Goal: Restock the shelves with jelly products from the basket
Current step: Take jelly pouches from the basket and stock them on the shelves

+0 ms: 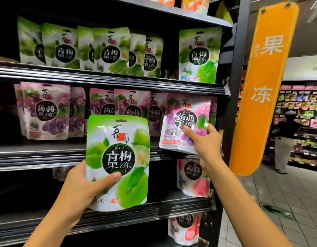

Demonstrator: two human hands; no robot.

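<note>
My left hand (83, 186) grips a green plum jelly pouch (118, 157) by its lower left, held upright in front of the shelves. My right hand (202, 141) grips a purple grape jelly pouch (182, 118) at its lower right, tilted at the right end of the middle shelf (38, 154). That shelf holds several purple pouches (45, 111). The shelf above carries several green pouches (109, 49), with one more green pouch (198, 54) at its right end. No basket is in view.
Pink peach jelly pouches (193, 177) stand at the right end of the lower shelf, another (186, 227) below it. An orange hanging sign (264, 86) juts out beside the shelf post. A person (286, 139) stands in the aisle at far right before other shelves.
</note>
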